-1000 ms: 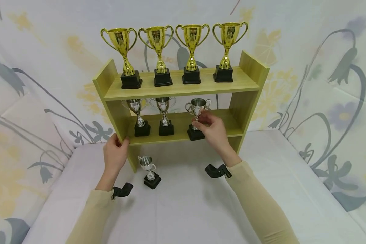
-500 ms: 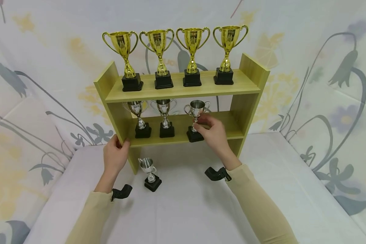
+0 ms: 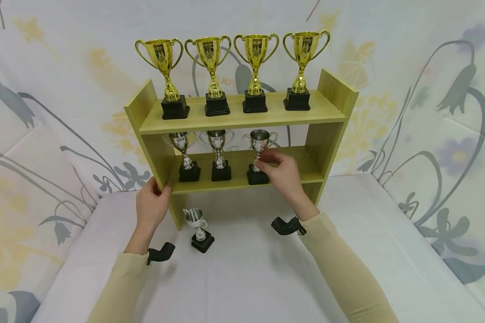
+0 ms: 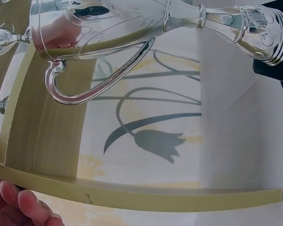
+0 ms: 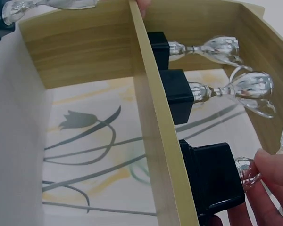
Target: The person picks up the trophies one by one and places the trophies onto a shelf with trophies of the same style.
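My right hand (image 3: 280, 172) pinches the stem of a silver trophy cup (image 3: 260, 140) by thumb and fingers. Its black base (image 5: 214, 176) stands at the front edge of the wooden shelf's middle board (image 3: 238, 183). My left hand (image 3: 152, 204) grips the shelf's left side panel (image 3: 155, 159), thumb on the inner side and fingers (image 4: 30, 205) outside. Left of the held cup, two silver trophies (image 3: 218, 154) (image 3: 184, 157) stand upright on the same board. Another silver trophy (image 3: 199, 229) stands on the white surface in front of the shelf, near my left hand.
Several gold trophies (image 3: 255, 74) with black bases line the shelf's top board (image 3: 238, 120). The right side panel (image 3: 332, 134) rises just beyond my right hand. A flower-printed cloth (image 3: 420, 107) hangs behind and at both sides. White cloth (image 3: 242, 278) covers the surface below.
My right hand has shifted the held silver trophy slightly left and back, and its base now stands straighter on the board. My left hand stays on the side panel.
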Action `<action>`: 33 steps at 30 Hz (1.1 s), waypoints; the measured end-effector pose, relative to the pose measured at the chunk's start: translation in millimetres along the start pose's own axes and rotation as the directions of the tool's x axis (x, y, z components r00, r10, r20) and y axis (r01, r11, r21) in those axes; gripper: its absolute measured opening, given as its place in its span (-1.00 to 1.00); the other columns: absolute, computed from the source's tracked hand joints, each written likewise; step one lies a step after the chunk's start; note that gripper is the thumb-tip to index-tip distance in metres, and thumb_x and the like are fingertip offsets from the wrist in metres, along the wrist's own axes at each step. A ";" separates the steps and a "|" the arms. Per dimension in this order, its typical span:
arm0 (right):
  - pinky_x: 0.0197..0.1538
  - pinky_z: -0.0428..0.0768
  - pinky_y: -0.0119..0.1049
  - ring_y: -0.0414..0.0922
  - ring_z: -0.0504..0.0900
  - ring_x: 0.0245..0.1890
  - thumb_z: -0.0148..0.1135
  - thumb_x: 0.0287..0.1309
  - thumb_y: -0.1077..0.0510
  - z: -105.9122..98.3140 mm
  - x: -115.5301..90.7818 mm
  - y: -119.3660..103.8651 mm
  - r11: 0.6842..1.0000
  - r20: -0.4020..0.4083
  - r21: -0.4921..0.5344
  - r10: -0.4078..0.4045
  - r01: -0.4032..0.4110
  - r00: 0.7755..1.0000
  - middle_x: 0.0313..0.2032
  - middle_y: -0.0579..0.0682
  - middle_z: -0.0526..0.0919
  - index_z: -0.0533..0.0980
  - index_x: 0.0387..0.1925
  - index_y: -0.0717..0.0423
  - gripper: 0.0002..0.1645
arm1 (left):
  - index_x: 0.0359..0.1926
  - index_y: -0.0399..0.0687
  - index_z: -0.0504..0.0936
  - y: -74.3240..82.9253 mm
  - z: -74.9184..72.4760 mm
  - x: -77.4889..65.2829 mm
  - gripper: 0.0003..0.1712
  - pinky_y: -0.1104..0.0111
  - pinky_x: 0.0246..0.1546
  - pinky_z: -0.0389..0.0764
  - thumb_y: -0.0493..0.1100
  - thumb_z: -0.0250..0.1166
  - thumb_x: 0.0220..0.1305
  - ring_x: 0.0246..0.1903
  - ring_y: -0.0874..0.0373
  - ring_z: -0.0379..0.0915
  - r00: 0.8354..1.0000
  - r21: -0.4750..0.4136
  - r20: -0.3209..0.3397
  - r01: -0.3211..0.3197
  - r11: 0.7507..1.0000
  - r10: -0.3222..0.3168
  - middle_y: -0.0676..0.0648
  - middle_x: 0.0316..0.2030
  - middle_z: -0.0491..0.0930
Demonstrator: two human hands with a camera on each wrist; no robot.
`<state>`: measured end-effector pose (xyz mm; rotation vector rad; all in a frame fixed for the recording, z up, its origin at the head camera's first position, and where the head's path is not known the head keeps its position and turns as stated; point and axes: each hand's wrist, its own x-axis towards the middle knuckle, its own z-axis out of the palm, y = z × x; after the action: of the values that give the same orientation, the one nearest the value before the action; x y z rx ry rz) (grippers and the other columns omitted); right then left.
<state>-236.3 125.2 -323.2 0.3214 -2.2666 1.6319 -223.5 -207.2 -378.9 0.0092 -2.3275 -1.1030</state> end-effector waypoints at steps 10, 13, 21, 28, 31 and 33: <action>-0.10 0.56 -0.20 -0.04 0.63 -0.07 0.40 0.17 0.16 4.0 8.3 4.6 1.000 -0.009 0.005 -0.001 0.001 1.000 -0.13 0.10 0.71 0.65 -0.09 0.22 -0.70 | -0.18 -0.24 0.66 4.8 0.3 1.3 -0.48 0.22 -0.55 0.41 0.17 0.14 0.40 -0.49 -0.11 0.54 0.998 0.066 -0.001 0.060 0.996 -0.060 -0.24 -0.45 0.64; -0.09 0.55 -0.19 -0.03 0.63 -0.08 0.39 0.17 0.16 5.4 10.3 6.0 1.000 -0.008 -0.005 0.001 -0.001 1.000 -0.15 0.10 0.70 0.65 -0.10 0.22 -0.71 | -0.20 -0.25 0.66 5.2 2.0 2.1 -0.47 0.21 -0.54 0.42 0.18 0.14 0.40 -0.48 -0.13 0.56 0.998 0.069 -0.012 0.068 0.995 -0.067 -0.26 -0.44 0.66; -0.03 0.54 -0.11 -0.01 0.62 -0.10 0.37 0.22 0.16 5.4 13.5 6.4 0.997 0.012 -0.071 -0.011 0.012 1.000 -0.16 0.09 0.68 0.62 -0.10 0.19 -0.75 | -0.23 -0.29 0.61 2.7 9.7 2.9 -0.59 0.19 -0.53 0.41 0.04 0.18 0.39 -0.52 -0.12 0.48 0.997 -0.010 -0.042 0.057 0.998 -0.057 -0.27 -0.48 0.59; -0.02 0.54 -0.09 0.00 0.61 -0.08 0.35 0.24 0.15 4.7 14.3 6.4 0.996 0.014 -0.086 -0.013 0.014 1.000 -0.14 0.09 0.67 0.60 -0.07 0.19 -0.73 | -0.13 -0.31 0.61 4.2 15.5 3.0 -0.61 0.25 -0.45 0.42 -0.01 0.19 0.39 -0.44 -0.07 0.47 0.994 -0.124 -0.081 0.065 0.990 -0.075 -0.28 -0.35 0.62; 0.00 0.54 -0.07 0.01 0.60 -0.06 0.35 0.24 0.15 5.1 13.2 6.1 0.997 0.011 -0.080 -0.010 0.010 1.000 -0.13 0.10 0.67 0.60 -0.06 0.21 -0.71 | -0.07 -0.32 0.62 4.9 17.0 1.1 -0.63 0.40 -0.47 0.44 -0.05 0.21 0.38 -0.42 0.00 0.49 0.991 -0.180 -0.094 0.074 0.981 -0.092 -0.27 -0.29 0.65; 0.01 0.53 -0.07 0.01 0.60 -0.05 0.35 0.25 0.15 5.6 12.6 6.3 0.997 0.013 -0.082 -0.006 0.007 1.000 -0.13 0.10 0.67 0.60 -0.05 0.21 -0.71 | -0.09 -0.33 0.63 5.2 17.7 -0.2 -0.66 0.47 -0.53 0.41 -0.10 0.24 0.36 -0.46 0.04 0.47 0.988 -0.210 -0.112 0.080 0.975 -0.105 -0.26 -0.33 0.64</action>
<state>-251.0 122.0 -325.3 0.3190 -2.3320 1.5329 -230.8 -191.1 -384.1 0.1072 -2.1143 -1.3457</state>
